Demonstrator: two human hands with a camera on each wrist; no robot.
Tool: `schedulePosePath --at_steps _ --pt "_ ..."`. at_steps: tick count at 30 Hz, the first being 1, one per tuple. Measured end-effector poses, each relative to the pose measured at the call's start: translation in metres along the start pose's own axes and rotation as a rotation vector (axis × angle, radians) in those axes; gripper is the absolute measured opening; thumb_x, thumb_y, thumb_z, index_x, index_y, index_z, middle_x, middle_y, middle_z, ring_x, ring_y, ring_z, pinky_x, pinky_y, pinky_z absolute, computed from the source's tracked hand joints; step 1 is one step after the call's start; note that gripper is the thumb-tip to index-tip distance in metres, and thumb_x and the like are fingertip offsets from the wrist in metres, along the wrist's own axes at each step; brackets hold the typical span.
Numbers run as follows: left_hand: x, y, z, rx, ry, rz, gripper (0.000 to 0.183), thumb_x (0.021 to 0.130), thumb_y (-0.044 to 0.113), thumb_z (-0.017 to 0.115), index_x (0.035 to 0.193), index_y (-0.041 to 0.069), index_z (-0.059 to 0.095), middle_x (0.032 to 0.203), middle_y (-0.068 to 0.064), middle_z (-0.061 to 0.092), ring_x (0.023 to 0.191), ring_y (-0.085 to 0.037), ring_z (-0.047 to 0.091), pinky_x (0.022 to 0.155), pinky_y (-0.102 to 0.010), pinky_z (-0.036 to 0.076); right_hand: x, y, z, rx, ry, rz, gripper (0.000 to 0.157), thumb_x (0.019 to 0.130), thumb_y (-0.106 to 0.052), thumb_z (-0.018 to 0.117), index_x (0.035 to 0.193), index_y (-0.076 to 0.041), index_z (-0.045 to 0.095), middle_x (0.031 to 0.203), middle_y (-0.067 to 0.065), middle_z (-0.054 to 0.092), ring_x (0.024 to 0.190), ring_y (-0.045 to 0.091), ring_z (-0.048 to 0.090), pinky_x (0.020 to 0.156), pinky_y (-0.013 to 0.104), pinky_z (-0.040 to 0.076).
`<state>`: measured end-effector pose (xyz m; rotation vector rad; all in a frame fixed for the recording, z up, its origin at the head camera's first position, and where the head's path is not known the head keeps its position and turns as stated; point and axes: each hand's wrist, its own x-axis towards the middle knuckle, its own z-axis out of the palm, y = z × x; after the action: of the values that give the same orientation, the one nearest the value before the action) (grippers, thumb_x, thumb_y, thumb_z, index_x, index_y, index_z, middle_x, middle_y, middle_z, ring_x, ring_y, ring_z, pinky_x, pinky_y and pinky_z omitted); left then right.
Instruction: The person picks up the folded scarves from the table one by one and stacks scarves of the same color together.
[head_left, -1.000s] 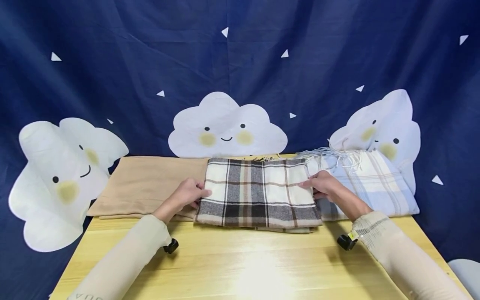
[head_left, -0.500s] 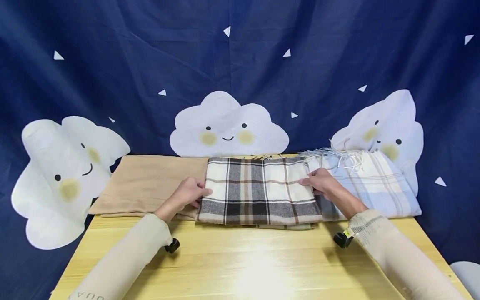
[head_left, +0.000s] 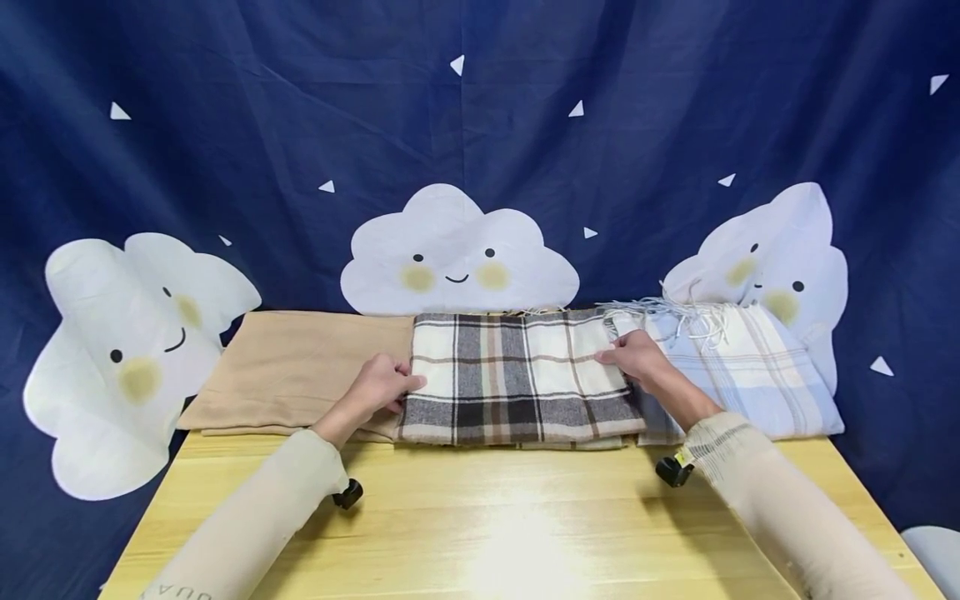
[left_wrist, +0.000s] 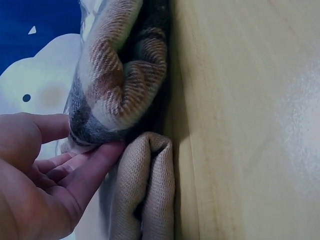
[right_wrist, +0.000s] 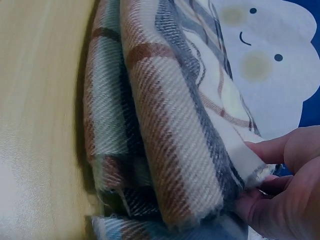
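A folded plaid scarf [head_left: 491, 375] in white, dark grey and brown lies at the middle of the table's far side. My left hand [head_left: 378, 385] pinches its left edge, thumb on top and fingers underneath, as the left wrist view shows. At the opposite edge my right hand [head_left: 637, 357] pinches the cloth between thumb and fingers. A folded tan cloth [head_left: 300, 367] lies to the left, its folded edge right below the plaid one in the left wrist view. To the right is a folded light blue and white plaid scarf [head_left: 757, 367] with fringe, partly hidden by my right hand.
The wooden table [head_left: 450, 517] stretches toward me in front of the cloths. Behind it hangs a dark blue curtain [head_left: 525, 125] printed with white clouds and small triangles. Black wrist cameras sit under both sleeves.
The plaid scarf's front edge has drawn slightly back toward the curtain. My right hand has shifted a little up and left with its edge; the left hand has barely moved.
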<state>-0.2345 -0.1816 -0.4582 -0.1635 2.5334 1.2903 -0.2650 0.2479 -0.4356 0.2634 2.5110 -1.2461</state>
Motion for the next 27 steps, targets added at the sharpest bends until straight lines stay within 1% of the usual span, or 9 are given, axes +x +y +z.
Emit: schedulePosePath --at_steps 2,7,12,14,16,20,22,27 --pt "0.001 0.0 0.0 -0.003 0.005 -0.001 0.033 0.094 0.022 0.076 0.072 0.011 0.055 0.075 -0.002 0.055 0.063 -0.018 0.063 0.057 -0.032 0.061 0.002 0.001 0.0 -0.018 0.011 -0.005 0.039 0.097 -0.019 0.068 0.069 -0.015 0.041 0.051 -0.009 0.024 0.046 0.01 0.021 0.047 0.027 0.025" --pt "0.001 0.002 0.002 -0.004 0.013 0.005 0.034 0.094 0.022 0.076 0.071 0.012 0.054 0.075 -0.002 0.055 0.061 -0.017 0.063 0.056 -0.031 0.06 0.005 0.001 0.002 -0.03 0.039 -0.017 0.033 0.096 -0.018 0.069 0.072 -0.013 0.047 0.052 -0.009 0.027 0.048 0.01 0.025 0.051 0.029 0.03" --pt "0.002 0.002 0.002 -0.003 0.016 0.005 0.032 0.094 0.022 0.076 0.072 0.011 0.055 0.076 -0.003 0.056 0.059 -0.017 0.063 0.055 -0.031 0.059 0.009 0.002 0.004 -0.061 0.053 -0.021 0.032 0.096 -0.019 0.07 0.075 -0.011 0.047 0.056 -0.007 0.028 0.053 0.012 0.029 0.056 0.031 0.034" --pt "0.003 0.002 0.002 -0.003 0.015 -0.001 0.032 0.093 0.022 0.076 0.072 0.011 0.055 0.076 -0.003 0.056 0.058 -0.017 0.064 0.055 -0.031 0.059 0.01 0.002 0.004 -0.073 0.06 -0.023 0.029 0.096 -0.02 0.071 0.078 -0.01 0.049 0.06 -0.006 0.031 0.057 0.013 0.033 0.058 0.031 0.035" --pt "0.003 0.002 0.002 0.003 0.012 -0.004 0.034 0.093 0.023 0.076 0.071 0.012 0.052 0.074 -0.003 0.055 0.056 -0.017 0.064 0.055 -0.031 0.059 0.011 0.003 0.004 -0.083 0.062 -0.021 0.031 0.096 -0.021 0.071 0.077 -0.011 0.048 0.061 -0.005 0.03 0.058 0.014 0.033 0.058 0.031 0.035" --pt "0.003 0.003 0.002 0.015 0.006 0.0 0.04 0.093 0.023 0.076 0.069 0.014 0.047 0.069 -0.001 0.05 0.054 -0.018 0.063 0.056 -0.031 0.058 0.013 0.003 0.004 -0.09 0.06 -0.018 0.041 0.096 -0.021 0.071 0.07 -0.014 0.039 0.059 -0.005 0.026 0.057 0.015 0.029 0.057 0.032 0.033" --pt "0.003 0.004 0.002 0.015 0.002 0.0 0.042 0.094 0.023 0.076 0.068 0.015 0.044 0.067 0.0 0.047 0.053 -0.018 0.062 0.056 -0.03 0.058 0.013 0.003 0.004 -0.098 0.057 -0.017 0.044 0.097 -0.021 0.07 0.069 -0.015 0.037 0.059 -0.006 0.024 0.056 0.015 0.027 0.057 0.032 0.032" --pt "0.006 -0.001 0.002 0.001 0.004 0.009 0.038 0.094 0.022 0.076 0.07 0.013 0.048 0.071 -0.001 0.05 0.055 -0.016 0.062 0.055 -0.029 0.058 0.011 0.002 0.003 -0.093 0.037 -0.012 0.043 0.098 -0.02 0.068 0.071 -0.015 0.036 0.06 -0.005 0.023 0.056 0.015 0.026 0.057 0.033 0.031"
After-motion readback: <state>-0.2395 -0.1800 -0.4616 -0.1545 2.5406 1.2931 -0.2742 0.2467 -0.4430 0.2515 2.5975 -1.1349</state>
